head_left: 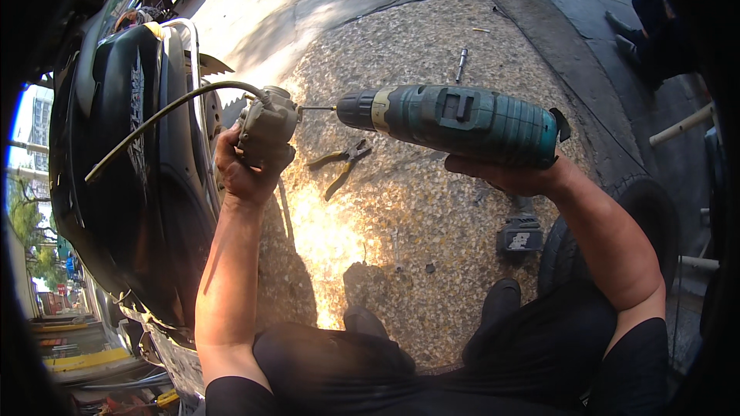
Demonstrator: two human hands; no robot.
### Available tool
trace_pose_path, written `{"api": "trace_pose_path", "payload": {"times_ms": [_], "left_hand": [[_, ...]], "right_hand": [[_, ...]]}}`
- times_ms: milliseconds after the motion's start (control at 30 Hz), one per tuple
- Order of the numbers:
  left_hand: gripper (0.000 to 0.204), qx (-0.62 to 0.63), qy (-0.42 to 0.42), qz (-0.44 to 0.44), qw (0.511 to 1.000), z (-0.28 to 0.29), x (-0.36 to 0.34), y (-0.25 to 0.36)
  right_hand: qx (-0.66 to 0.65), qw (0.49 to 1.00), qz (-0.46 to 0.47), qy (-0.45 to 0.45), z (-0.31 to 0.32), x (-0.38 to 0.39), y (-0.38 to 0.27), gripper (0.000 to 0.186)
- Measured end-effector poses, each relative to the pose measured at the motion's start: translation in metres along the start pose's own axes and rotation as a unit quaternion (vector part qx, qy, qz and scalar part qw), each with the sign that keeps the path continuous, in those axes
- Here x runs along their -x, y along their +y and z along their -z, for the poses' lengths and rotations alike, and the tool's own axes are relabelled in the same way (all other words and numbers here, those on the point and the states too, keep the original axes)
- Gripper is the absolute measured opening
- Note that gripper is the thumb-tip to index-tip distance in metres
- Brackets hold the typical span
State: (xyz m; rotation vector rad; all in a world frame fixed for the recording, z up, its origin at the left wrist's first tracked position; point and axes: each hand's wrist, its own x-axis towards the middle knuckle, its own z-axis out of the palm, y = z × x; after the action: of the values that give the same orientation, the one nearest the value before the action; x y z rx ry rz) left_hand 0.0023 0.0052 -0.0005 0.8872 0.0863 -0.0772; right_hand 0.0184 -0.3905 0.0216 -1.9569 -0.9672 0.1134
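Drill and metal part, seen from above, over pebbled ground [432, 208]. The left hand [250, 173] held the part [270, 123] from below, thumb and fingers clamped around its lower body; a hose [169, 112] curved from its top toward the black bodywork [108, 169]. The right hand [505, 173] was wrapped beneath the body of the drill [470, 119], fingers closed on the handle (the trigger finger was hidden, so its pressure could not be told). The long bit [317, 108] pointed at the part's right side, its tip at or just beside the metal; true contact was too small to judge. Good work at this stage appeared to call for bit and hole in one straight line, light steady push, slow speed, and a firm left grip against twist, with the left fingers clear of the tip. The hose, being stiff-looking, probably tugged at the part and needed slack. Pliers [343, 166] lay open on the ground, below the bit in view.
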Motion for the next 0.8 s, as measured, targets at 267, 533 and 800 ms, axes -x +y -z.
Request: {"api": "trace_pose_path", "payload": {"times_ms": [267, 533, 800], "left_hand": [[0.036, -0.006, 0.037, 0.001, 0.999, -0.008, 0.002, -0.002], [0.038, -0.029, 0.043, -0.005, 0.999, -0.017, 0.004, -0.002], [0.042, -0.152, 0.008, -0.001, 0.988, -0.014, 0.003, 0.000]], "right_hand": [[-0.005, 0.999, 0.040, 0.017, -0.001, 0.000, 0.005, 0.034], [0.056, 0.998, 0.027, 0.033, -0.004, -0.002, 0.003, 0.034], [0.316, 0.939, 0.131, 0.025, 0.016, -0.011, 0.009, 0.035]]}}
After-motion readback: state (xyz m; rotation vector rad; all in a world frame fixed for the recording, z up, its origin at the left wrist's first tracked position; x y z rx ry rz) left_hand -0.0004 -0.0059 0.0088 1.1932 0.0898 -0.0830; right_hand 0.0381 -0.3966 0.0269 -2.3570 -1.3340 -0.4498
